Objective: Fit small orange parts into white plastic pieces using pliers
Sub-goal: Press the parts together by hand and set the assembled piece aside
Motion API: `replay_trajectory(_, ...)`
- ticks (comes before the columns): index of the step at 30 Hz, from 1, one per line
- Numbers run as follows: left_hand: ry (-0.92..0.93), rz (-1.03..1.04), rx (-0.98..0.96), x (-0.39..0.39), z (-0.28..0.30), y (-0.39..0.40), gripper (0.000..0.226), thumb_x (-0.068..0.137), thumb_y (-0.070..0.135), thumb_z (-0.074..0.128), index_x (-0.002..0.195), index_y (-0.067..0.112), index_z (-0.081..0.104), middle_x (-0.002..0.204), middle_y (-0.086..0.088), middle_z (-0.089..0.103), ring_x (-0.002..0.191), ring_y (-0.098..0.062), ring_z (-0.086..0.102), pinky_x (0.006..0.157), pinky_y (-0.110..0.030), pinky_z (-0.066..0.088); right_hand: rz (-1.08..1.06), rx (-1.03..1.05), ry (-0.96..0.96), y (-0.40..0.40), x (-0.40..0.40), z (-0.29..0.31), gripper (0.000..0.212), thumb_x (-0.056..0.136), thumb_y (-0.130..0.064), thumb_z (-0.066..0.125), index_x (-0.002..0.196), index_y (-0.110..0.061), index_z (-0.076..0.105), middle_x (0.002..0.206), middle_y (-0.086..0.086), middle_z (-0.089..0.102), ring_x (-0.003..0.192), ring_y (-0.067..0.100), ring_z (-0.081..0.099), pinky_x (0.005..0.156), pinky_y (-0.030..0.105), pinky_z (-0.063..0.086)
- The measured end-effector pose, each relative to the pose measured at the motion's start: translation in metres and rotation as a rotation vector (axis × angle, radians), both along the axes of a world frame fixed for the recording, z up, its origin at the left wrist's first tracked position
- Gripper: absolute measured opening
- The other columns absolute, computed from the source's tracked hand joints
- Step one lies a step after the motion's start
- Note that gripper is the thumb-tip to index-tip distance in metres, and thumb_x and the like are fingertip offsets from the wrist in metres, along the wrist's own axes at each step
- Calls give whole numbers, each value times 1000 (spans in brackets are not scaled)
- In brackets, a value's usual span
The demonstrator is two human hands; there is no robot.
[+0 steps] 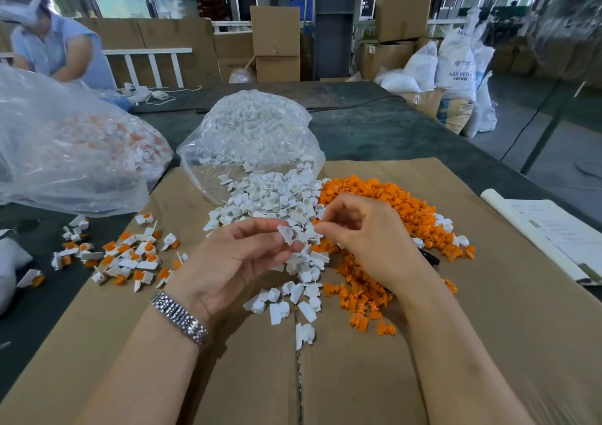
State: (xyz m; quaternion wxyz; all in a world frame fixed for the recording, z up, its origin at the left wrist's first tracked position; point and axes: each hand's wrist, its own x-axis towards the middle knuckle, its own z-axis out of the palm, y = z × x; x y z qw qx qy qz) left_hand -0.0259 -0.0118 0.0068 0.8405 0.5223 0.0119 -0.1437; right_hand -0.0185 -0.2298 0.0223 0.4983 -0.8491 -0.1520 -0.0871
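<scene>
Above the cardboard's middle, the left hand point(241, 255) pinched a white piece point(288, 234), the right hand point(361, 232) curled beside it; it could slip loose.

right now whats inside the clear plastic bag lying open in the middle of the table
The clear plastic bag holds small white plastic pieces, spilling from its open mouth onto the brown cardboard sheet. Whatever lies deeper in the heap is covered.

Bright, even daylight from rear windows; sharp centre, edges warped.
</scene>
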Motion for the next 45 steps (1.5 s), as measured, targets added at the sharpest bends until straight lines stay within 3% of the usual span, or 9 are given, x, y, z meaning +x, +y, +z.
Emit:
replay_trajectory(6, -45, -31, -19, -1, 3, -3, 23, 82, 2, 68, 102, 3, 78, 113, -25, 73, 90, -27, 76, 67, -25, 62, 26, 117, -27, 12, -8, 18, 5, 94, -19, 72, 94, -24, 73, 86, -12, 71, 82, 0, 65, 73, 12, 50)
replay_trajectory(18, -165, 90, 7, 0, 0, -5, 23, 74, 1, 74, 95, 4, 80, 101, -20, 75, 92, -27, 76, 76, -26, 61, -60, 28, -2, 41, -6, 7, 9, 90, -21, 72, 83, -27, 70, 73, -12, 67, 67, -2, 60, 60, 13, 49)
replay_trajectory(22, -128, 118, 29, 0, 0, -6, 23, 74, 0, 72, 96, 1, 79, 107, -25, 74, 93, -29, 75, 75, -26, 62, -46, -30, 15, 43, -3, 9, 2, 90, -22, 73, 89, -22, 71, 77, -10, 67, 70, -2, 60, 63, 15, 51)
replay_trajectory(26, -96, 105, 0, -1, 3, -5, 26, 78, 1, 69, 103, -3, 76, 112, -26, 73, 94, -29, 75, 73, -25, 62, 118, 2, 144, 24, -1, 20, 32, 85, -25, 81, 114, -28, 67, 95, -6, 69, 82, 7, 65, 75, 21, 57)
replay_trajectory(28, -93, 86, -21, -2, 5, -5, 26, 79, 0, 67, 104, -3, 75, 109, -26, 74, 90, -28, 76, 71, -24, 62, 144, -28, 108, 17, 1, 26, 35, 85, -21, 81, 117, -28, 69, 97, -7, 68, 84, 7, 66, 76, 21, 58)
replay_trajectory(32, -89, 59, -46, -2, 7, -3, 20, 79, 0, 67, 96, 1, 77, 99, -26, 74, 84, -28, 76, 69, -25, 62, 209, -47, 78, 18, 10, 31, 25, 86, -18, 81, 110, -25, 76, 91, -8, 73, 82, 0, 67, 76, 13, 52)
replay_trajectory(38, -102, 87, -11, -1, 4, -1, 21, 76, 0, 71, 96, -2, 77, 103, -27, 74, 89, -31, 76, 69, -23, 61, 262, 96, 64, 20, 13, 16, 20, 84, -13, 81, 103, -20, 78, 92, -5, 78, 89, 7, 74, 87, 24, 58)
replay_trajectory(45, -114, 123, 60, -1, 3, -3, 19, 75, 2, 73, 93, 0, 79, 105, -26, 74, 98, -36, 75, 73, -25, 62, 198, -4, -52, 22, 15, 6, 20, 84, -17, 82, 103, -19, 79, 90, -9, 72, 84, 2, 69, 76, 17, 54)
